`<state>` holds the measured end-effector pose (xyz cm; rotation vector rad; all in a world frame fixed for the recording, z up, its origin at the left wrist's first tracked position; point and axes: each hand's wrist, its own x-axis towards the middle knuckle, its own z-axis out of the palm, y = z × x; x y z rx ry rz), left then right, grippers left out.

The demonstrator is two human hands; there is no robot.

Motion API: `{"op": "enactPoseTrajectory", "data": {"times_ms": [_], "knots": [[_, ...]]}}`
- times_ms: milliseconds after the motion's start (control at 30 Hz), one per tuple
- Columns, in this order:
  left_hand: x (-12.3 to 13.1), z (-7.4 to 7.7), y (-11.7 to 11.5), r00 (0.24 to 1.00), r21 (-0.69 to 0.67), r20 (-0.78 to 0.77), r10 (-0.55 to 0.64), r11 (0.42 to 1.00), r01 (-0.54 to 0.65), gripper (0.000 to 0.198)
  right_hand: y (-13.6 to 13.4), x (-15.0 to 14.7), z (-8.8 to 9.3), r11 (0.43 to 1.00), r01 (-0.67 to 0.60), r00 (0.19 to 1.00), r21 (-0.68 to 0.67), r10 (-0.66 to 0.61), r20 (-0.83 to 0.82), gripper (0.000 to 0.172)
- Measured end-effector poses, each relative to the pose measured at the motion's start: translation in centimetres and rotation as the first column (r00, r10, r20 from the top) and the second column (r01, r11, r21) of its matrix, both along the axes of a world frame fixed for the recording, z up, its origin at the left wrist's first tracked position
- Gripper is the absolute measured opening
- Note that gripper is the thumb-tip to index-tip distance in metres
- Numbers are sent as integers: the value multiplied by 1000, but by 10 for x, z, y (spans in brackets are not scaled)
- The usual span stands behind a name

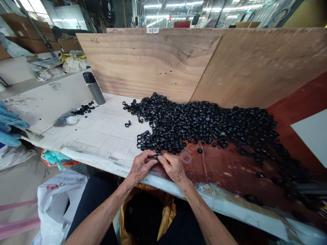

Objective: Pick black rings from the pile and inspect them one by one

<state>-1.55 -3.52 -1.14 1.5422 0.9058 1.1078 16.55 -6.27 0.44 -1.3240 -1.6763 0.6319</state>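
My left hand [140, 166] and my right hand [173, 166] meet at the front edge of the table [102, 136], fingertips pinched together on a small black ring [155, 157]. Just beyond them spreads a large pile of small black rings [204, 126] across the table, running to the right. A short cluster of rings [144, 139] lies closest to my fingers. Both hands are closed around the small part; how each grips it is partly hidden.
A grey bottle with a black cap [93, 87] stands at the back left near a small heap of black parts [83, 109]. Plywood boards [158, 61] wall the back. A yellow-lined bag [150, 211] hangs below the table edge; white bags [53, 204] lie on the floor at left.
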Motion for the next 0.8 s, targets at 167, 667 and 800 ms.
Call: {"op": "enactPoseTrajectory", "data": {"times_ms": [167, 667, 800], "knots": [[0, -3, 1, 1000, -42, 28, -12, 999, 14, 21, 1, 1, -2, 998, -59, 995, -5, 59, -86, 17], [-35, 19, -66, 984, -368, 124, -130, 914, 168, 24, -67, -40, 3, 994, -64, 994, 92, 72, -79, 16], [-50, 8, -76, 994, -53, -64, -86, 995, 83, 22, -81, -67, -1, 976, 92, 975, -197, -128, -179, 21]]}}
